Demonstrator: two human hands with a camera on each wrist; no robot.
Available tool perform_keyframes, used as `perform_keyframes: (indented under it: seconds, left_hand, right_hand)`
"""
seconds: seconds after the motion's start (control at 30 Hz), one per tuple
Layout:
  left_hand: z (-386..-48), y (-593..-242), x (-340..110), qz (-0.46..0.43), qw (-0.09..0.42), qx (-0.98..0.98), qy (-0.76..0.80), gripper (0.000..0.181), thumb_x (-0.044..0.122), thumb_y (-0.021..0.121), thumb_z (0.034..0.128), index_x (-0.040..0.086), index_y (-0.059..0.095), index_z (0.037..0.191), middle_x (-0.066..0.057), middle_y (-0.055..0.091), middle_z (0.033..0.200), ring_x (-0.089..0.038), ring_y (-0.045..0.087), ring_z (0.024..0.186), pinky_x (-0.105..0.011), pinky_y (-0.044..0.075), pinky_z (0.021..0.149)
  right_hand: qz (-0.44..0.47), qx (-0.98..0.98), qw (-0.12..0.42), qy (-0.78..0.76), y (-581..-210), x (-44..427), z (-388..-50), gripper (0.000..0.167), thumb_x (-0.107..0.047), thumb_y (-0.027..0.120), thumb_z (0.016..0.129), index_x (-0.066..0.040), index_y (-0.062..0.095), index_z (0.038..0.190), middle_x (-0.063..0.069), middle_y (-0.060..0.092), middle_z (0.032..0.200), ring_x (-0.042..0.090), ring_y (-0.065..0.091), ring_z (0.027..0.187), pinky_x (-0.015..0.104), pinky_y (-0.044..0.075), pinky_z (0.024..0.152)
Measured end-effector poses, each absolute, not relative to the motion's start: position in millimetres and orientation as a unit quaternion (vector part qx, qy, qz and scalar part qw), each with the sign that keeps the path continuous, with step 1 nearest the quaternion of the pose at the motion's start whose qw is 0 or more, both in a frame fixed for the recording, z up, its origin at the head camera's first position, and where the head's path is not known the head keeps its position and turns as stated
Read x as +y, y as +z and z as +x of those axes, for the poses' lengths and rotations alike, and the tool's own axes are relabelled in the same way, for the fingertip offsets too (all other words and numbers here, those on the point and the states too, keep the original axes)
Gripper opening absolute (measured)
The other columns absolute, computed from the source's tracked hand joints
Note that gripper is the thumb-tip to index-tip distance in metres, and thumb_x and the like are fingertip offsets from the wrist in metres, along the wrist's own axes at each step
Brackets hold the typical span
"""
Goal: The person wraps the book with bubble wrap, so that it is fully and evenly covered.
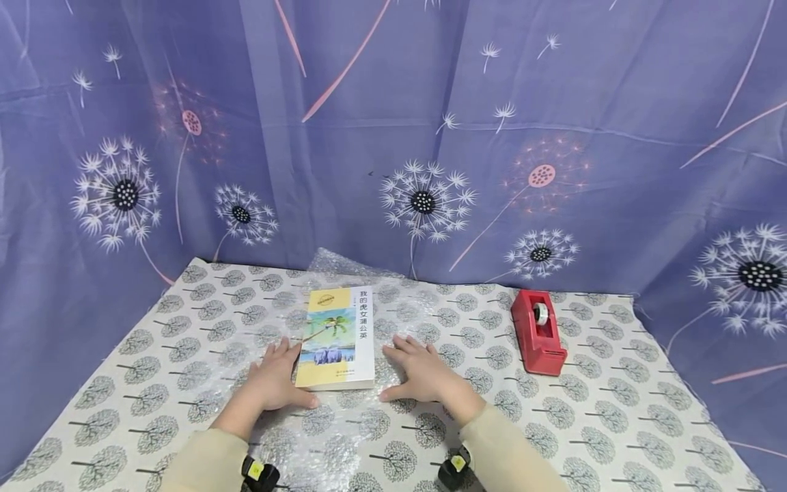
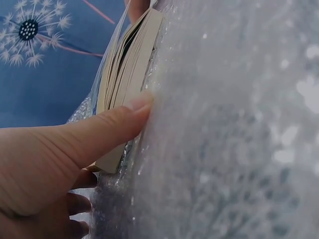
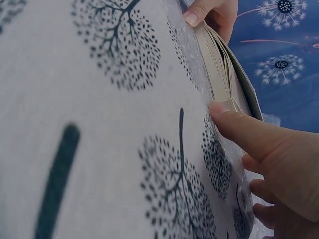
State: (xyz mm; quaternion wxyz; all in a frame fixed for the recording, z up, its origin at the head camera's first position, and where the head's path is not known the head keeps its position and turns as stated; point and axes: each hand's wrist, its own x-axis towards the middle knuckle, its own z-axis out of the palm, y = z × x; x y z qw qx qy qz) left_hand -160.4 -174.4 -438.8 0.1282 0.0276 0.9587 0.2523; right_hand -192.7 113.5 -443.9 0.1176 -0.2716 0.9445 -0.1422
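A paperback book (image 1: 335,338) with a yellow, blue and white cover lies face up on a sheet of clear bubble wrap (image 1: 335,263). At its left side my left hand (image 1: 274,379) rests with fingers spread, the thumb reaching along the near edge. The left wrist view shows that thumb (image 2: 114,119) in front of the page edges (image 2: 127,74). Just off the book's right side is my right hand (image 1: 424,376), fingers spread and a small gap between. In the right wrist view, its thumb (image 3: 244,127) appears close to the book's lower edge; contact is unclear.
To the right stands a red tape dispenser (image 1: 537,335) holding a roll of tape (image 1: 540,313). A tree-printed cloth (image 1: 147,372) covers the table. Behind hangs a purple curtain (image 1: 344,178) with a dandelion pattern. The bubble wrap extends towards the near table edge.
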Motion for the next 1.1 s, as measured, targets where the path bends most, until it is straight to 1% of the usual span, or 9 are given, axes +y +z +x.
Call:
perform_keyframes:
  seconds: [0.2, 0.43, 0.6, 0.97, 1.1]
  left_hand:
    - [-161, -439, -167, 0.021, 0.131, 0.958, 0.255, 0.121, 0.051, 0.085, 0.0561, 0.001, 0.025, 0.148, -0.029, 0.008, 0.154, -0.053, 0.003, 0.139, -0.074, 0.004, 0.106]
    - [-161, -441, -156, 0.019, 0.114, 0.961, 0.252, 0.122, 0.049, 0.087, 0.0522, 0.000, 0.028, 0.147, -0.029, 0.011, 0.154, -0.053, 0.006, 0.139, -0.075, 0.007, 0.105]
    - [-162, -443, -149, 0.023, 0.106, 0.963, 0.248, 0.121, 0.048, 0.087, 0.0527, -0.001, 0.028, 0.146, -0.028, 0.013, 0.154, -0.053, 0.008, 0.139, -0.074, 0.008, 0.106]
    - [-163, -447, -134, 0.019, 0.105, 0.965, 0.241, 0.122, 0.049, 0.086, 0.0517, 0.003, 0.027, 0.148, -0.026, 0.012, 0.155, -0.051, 0.008, 0.140, -0.074, 0.007, 0.106]
    - [-164, -448, -129, 0.014, 0.106, 0.963, 0.249, 0.122, 0.048, 0.087, 0.0510, 0.003, 0.027, 0.148, -0.026, 0.011, 0.155, -0.050, 0.006, 0.141, -0.073, 0.005, 0.107]
  right_hand:
    - [-0.266, 0.944, 0.122, -0.154, -442, 121, -193, 0.091, -0.062, 0.066, 0.073, -0.016, 0.036, 0.146, 0.012, 0.021, 0.157, 0.041, 0.018, 0.143, 0.065, 0.012, 0.113]
    - [-0.256, 0.946, 0.120, -0.156, -441, 131, -191, 0.090, -0.062, 0.066, 0.074, -0.016, 0.037, 0.146, 0.011, 0.022, 0.157, 0.041, 0.018, 0.143, 0.066, 0.012, 0.113]
    - [-0.251, 0.946, 0.119, -0.166, -440, 138, -189, 0.089, -0.060, 0.068, 0.073, -0.016, 0.039, 0.145, 0.012, 0.023, 0.156, 0.042, 0.019, 0.142, 0.066, 0.011, 0.113]
    - [-0.249, 0.946, 0.112, -0.172, -445, 153, -190, 0.089, -0.060, 0.069, 0.073, -0.015, 0.040, 0.144, 0.013, 0.023, 0.156, 0.042, 0.019, 0.143, 0.067, 0.011, 0.112]
    - [-0.252, 0.946, 0.110, -0.173, -444, 159, -190, 0.089, -0.060, 0.069, 0.073, -0.015, 0.040, 0.144, 0.013, 0.024, 0.156, 0.042, 0.020, 0.142, 0.067, 0.011, 0.112]
